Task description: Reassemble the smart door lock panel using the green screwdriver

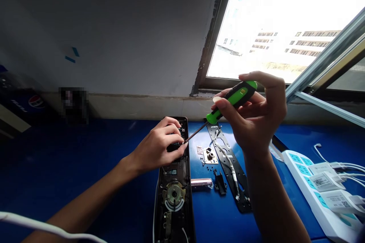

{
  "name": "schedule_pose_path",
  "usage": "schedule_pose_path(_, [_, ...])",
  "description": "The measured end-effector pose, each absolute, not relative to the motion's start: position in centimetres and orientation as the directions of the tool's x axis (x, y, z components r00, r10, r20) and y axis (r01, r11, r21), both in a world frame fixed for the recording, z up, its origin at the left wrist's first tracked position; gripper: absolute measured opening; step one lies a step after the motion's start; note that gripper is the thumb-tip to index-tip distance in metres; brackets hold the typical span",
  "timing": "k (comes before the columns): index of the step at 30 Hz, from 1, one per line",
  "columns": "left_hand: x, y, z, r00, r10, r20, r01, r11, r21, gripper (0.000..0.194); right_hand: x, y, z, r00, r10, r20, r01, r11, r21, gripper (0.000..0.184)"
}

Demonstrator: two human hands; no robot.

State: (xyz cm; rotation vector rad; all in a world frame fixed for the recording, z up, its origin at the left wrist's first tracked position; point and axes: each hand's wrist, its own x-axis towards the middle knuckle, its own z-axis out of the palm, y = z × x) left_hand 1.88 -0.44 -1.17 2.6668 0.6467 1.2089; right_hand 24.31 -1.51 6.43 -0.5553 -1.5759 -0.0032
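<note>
At the far left, I can make out one brand: white letters reading PEPSI, at a slant and dim in my view, beside a round red, white and blue Pepsi emblem (35,101) on a dark blue surface (21,100). On the near right, two white plastic plug-in adapters, one (321,181) farther and one (339,200) nearer, carry square black-and-white codes and fine grey print too small for me to read. The small white label (213,126) on the long black perforated metal plate (227,159) is also illegible.
</note>
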Motion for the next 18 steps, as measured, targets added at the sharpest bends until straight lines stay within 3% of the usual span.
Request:
schedule_pose_path(6, [2.0, -0.59, -1.29, 0.558, 0.384, 0.736, 0.351, -0.913, 0.21, 0.011, 24.0, -1.76, 6.25, 0.118, 0.386, 0.915, 0.464, 0.793, -0.394, 0.033])
schedule_pose_path(13, [1.79, -0.43, -1.28, 0.558, 0.35, 0.753, 0.365, -0.918, 0.156, 0.009, 24.0, -1.9, 6.23, 0.13, 0.433, 0.892, 0.435, 0.784, -0.444, 0.038])
schedule_pose_path(18, [1.52, -0.19, -1.33, 0.572, 0.367, 0.733, 0.389, -0.909, 0.152, 0.011, 23.93, -2.33, 6.21, -0.098, 0.607, 0.789, 0.273, 0.779, -0.565, 0.072])
